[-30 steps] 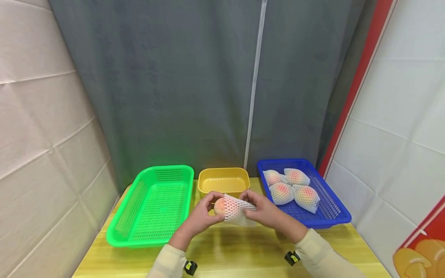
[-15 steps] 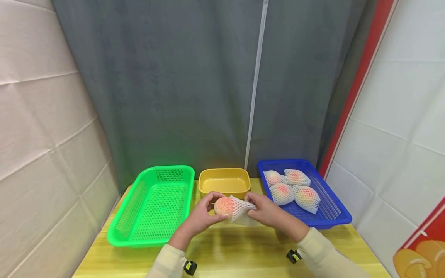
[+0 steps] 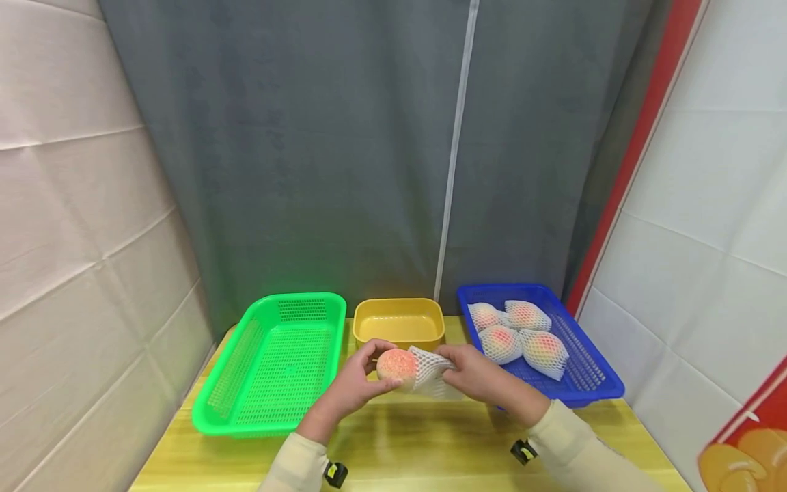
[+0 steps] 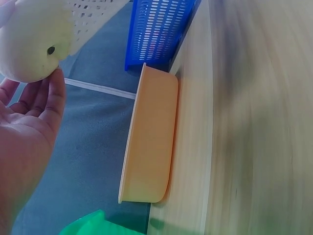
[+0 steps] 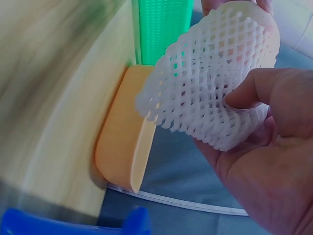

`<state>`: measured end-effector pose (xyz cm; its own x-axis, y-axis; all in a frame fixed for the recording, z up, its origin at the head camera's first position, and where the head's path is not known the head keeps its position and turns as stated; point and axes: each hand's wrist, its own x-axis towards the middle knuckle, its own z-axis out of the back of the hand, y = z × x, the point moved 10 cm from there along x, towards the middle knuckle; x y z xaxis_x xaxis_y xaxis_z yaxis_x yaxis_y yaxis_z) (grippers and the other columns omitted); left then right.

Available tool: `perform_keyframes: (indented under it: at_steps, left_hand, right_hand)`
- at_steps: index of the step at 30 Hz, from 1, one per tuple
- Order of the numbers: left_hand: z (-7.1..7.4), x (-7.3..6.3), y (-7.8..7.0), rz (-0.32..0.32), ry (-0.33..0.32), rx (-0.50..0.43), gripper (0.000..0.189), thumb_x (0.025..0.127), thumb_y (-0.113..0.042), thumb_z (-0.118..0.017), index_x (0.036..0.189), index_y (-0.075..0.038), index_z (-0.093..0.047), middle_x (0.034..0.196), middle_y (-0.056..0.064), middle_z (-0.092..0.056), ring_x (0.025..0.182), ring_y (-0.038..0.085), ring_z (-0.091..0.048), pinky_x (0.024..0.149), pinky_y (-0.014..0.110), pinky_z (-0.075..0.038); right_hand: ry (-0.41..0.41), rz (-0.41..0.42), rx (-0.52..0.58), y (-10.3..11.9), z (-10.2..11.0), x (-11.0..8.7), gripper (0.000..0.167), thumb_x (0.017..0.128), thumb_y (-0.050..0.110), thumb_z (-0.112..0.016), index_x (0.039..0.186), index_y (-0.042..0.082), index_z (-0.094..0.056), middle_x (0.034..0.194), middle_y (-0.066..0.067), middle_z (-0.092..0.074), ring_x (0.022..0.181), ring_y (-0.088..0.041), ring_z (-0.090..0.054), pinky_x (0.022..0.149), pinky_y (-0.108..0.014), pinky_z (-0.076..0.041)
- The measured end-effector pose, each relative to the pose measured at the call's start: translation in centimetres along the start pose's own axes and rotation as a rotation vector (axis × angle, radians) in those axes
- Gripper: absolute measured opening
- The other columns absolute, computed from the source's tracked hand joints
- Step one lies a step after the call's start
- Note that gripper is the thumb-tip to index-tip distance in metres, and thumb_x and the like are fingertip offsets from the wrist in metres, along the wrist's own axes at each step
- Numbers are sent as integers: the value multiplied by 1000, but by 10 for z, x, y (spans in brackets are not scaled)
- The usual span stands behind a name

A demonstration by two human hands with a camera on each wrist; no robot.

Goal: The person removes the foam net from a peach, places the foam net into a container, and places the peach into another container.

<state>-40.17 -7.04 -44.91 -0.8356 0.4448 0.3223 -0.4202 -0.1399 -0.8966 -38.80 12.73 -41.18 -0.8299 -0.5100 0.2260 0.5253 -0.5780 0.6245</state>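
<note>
My left hand (image 3: 356, 384) grips a peach (image 3: 396, 366) by its bare end, thumb on the near side and fingers on the far side. A white foam net sleeve (image 3: 428, 369) covers only the peach's right part. My right hand (image 3: 470, 372) pinches the loose end of this sleeve. In the right wrist view the net (image 5: 205, 83) spreads wide, with the right thumb (image 5: 244, 93) pressed on it. The left wrist view shows the peach (image 4: 29, 41) from below, a small dark hole in its pale underside and the left fingertips against it.
A green basket (image 3: 203, 417) stands at the left of the wooden table (image 3: 406, 451). Behind the hands is a yellow tub (image 3: 399, 305). On the right, a blue basket (image 3: 590, 369) holds several net-wrapped peaches (image 3: 544, 352). A grey curtain (image 3: 320, 171) hangs behind.
The net sleeve has slid rightward off much of the peach, baring its pink left part. My right hand has drawn a little to the right; the left hand keeps its hold.
</note>
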Motion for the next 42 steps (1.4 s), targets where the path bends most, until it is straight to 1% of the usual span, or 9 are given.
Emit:
perform_keyframes:
  at_steps: [3,8,14,23,26,30,34,38,42]
  left_hand:
    - [3,-1,-3,2,-11,-2,55,93,-14,-90,139,-9,-62,134,9,-68,118,27,-68,100,31,-56]
    - [5,-1,-4,5,-10,-6,55,94,-14,-90,140,-9,-62,135,10,-67,119,27,-68,100,31,-56]
    - [4,-1,-1,0,-9,-13,55,92,-16,-92,139,-10,-63,134,9,-68,118,27,-68,100,31,-56]
    - [3,-1,-2,5,-5,-31,55,92,-13,-91,139,-8,-62,135,10,-68,118,27,-68,100,32,-56]
    - [4,-1,-2,14,-7,-26,56,93,-13,-91,140,-9,-62,136,10,-67,120,28,-68,101,32,-56]
    - [5,-2,0,23,-10,-28,56,93,-14,-90,141,-10,-61,138,9,-67,121,28,-67,101,32,-56]
    - [6,-2,2,25,-24,-33,56,93,-15,-90,141,-10,-61,137,9,-67,123,27,-66,102,32,-56]
    - [6,-2,2,13,-33,-23,56,93,-15,-90,141,-10,-61,136,9,-67,123,27,-66,104,35,-55]
    - [6,-1,0,7,-36,-12,56,93,-16,-91,141,-10,-62,135,8,-68,122,26,-66,106,37,-54]
  right_hand:
    - [12,18,-56,3,5,5,32,89,-8,-62,113,7,-76,92,4,-69,74,-9,-55,66,-27,-47]
    - [17,30,-132,5,14,15,36,89,-6,-63,119,6,-78,102,2,-75,82,-11,-58,73,-30,-51]
    - [43,21,-146,7,19,23,28,90,-7,-63,109,9,-76,95,3,-72,81,-13,-58,73,-32,-51]
    - [49,7,-194,1,24,34,29,92,-6,-63,114,6,-77,96,2,-74,78,-12,-58,70,-31,-52]
    - [46,31,-235,1,26,40,25,92,-8,-62,107,7,-75,87,4,-68,74,-11,-53,68,-30,-48]
    - [51,53,-279,1,27,51,20,93,-10,-60,92,9,-65,74,6,-50,69,-11,-45,65,-31,-42]
    - [61,47,-316,-3,27,65,23,94,-10,-61,85,11,-57,71,7,-40,67,-10,-40,64,-30,-38]
    - [63,29,-352,-8,26,80,21,94,-10,-62,86,9,-60,71,5,-48,68,-12,-42,65,-31,-40]
    - [42,6,-397,-14,26,95,16,93,-10,-65,98,4,-72,84,-3,-70,75,-14,-56,69,-35,-50]
